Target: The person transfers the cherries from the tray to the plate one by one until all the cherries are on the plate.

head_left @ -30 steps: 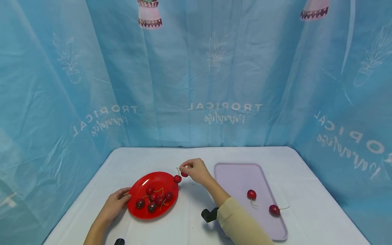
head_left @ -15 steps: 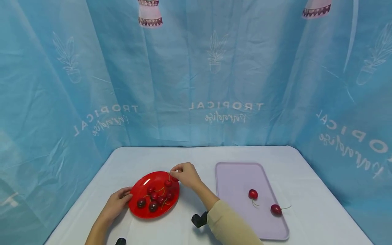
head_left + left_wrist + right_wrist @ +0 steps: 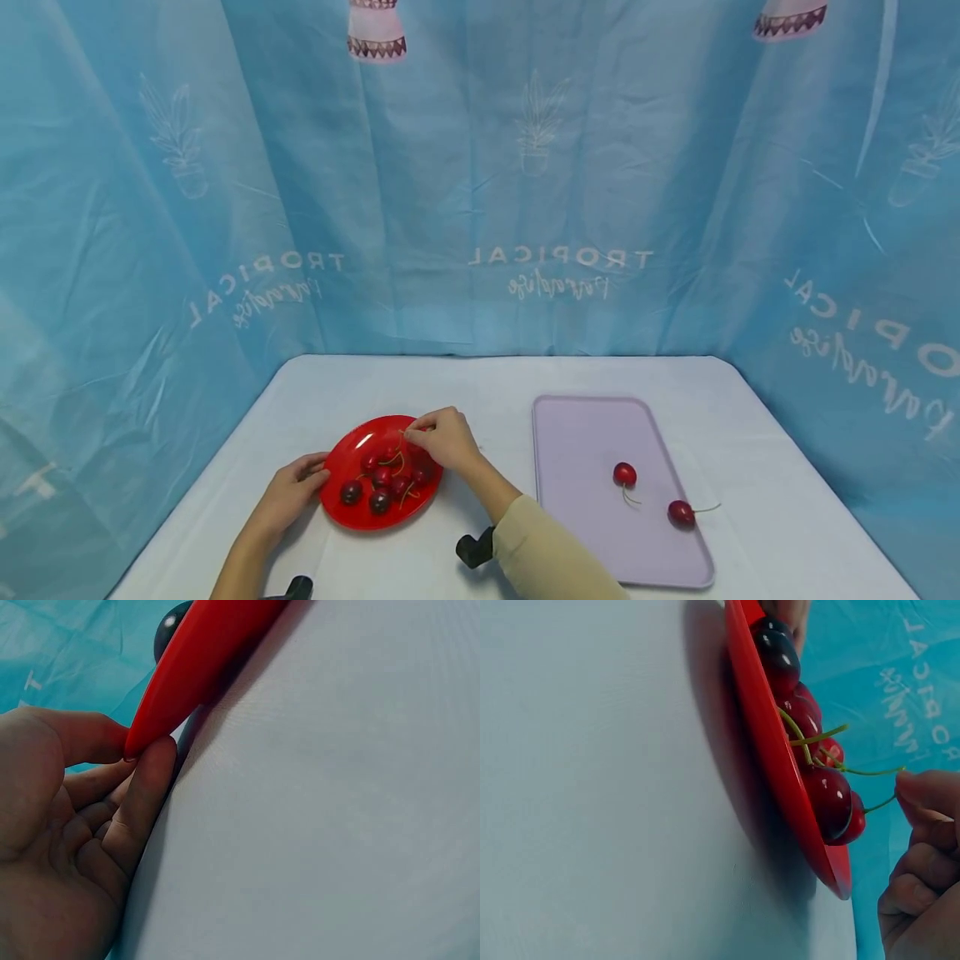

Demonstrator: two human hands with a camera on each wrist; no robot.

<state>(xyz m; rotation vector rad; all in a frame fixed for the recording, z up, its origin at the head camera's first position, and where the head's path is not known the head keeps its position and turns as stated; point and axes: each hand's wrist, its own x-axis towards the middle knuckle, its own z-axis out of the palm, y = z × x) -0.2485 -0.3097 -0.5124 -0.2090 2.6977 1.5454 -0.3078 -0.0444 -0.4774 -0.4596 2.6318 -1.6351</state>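
1 lilac tray [image 3: 585, 442] w/ 2 cherries [image 3: 625, 474] is seen at R, same as 1 s ago. By L hand [image 3: 291, 493], rim of 1 red plate [image 3: 339, 468] w/ 7+ cherries [image 3: 351, 492] is gripped. Stems [image 3: 874, 774] are pinched by R hand [image 3: 447, 439], now over plate; 1 s ago, held at its R edge. 1 blue curtain [image 3: 480, 200] is hung behind.
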